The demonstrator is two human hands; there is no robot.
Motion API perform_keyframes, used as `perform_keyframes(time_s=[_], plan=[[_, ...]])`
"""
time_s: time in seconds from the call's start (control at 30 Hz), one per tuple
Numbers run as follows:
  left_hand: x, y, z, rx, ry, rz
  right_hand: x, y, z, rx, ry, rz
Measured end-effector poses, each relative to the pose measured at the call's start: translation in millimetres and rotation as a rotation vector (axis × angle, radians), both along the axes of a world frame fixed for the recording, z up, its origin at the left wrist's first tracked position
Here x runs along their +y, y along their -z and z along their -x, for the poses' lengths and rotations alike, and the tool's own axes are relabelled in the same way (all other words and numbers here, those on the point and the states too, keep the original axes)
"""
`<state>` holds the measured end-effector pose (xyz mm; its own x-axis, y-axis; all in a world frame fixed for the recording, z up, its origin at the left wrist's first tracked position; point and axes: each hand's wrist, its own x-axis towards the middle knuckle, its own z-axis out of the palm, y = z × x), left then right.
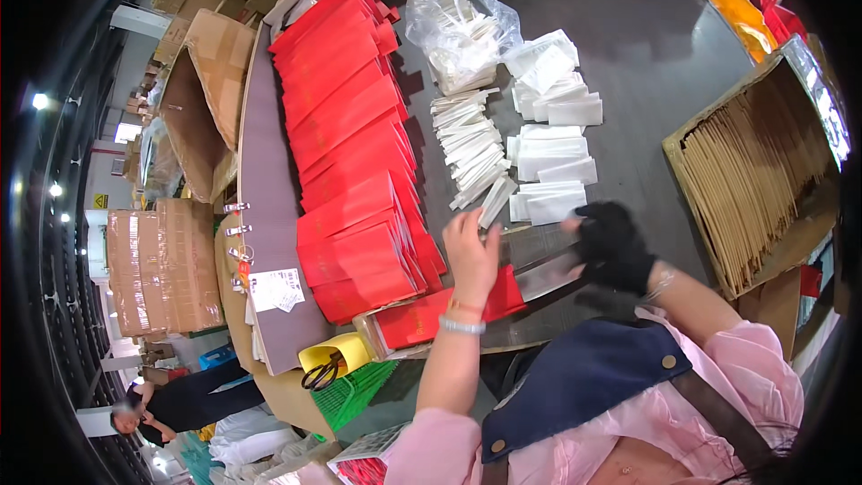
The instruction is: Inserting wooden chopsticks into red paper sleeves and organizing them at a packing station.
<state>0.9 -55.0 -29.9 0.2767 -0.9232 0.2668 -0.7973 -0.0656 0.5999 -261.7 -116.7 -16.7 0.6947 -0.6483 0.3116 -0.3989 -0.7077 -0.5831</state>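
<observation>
My left hand (471,256), bare with a bracelet at the wrist, reaches over the table. Its thumb and fingertips close round the lower end of a slim white packet (496,200), the nearest of a row of white packets (470,148). Below that hand lies a red envelope (413,321) in a shallow cardboard holder, with a clear plastic sleeve (548,277) extending from its right end. My right hand (615,247), in a black fingerless glove, is beside the sleeve's far end; motion blurs it, hiding its grip.
Overlapping red envelopes (346,144) cover the table's left side. Stacked white sheets (549,157) and a clear bag (462,18) of packets lie farther back. An open carton (754,180) of brown cards stands right. Scissors (323,371) rest in a yellow holder (346,352) at the near edge.
</observation>
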Motion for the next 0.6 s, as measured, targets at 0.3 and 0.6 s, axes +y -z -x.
perform_keyframes(time_s=[0.3,0.6], plan=[[-13,5,-14,-0.230,0.044,-0.093,-28,13,305,0.274,1.050,0.040],[-43,3,38,-0.173,0.302,-0.005,-38,36,312,0.508,1.064,0.009]])
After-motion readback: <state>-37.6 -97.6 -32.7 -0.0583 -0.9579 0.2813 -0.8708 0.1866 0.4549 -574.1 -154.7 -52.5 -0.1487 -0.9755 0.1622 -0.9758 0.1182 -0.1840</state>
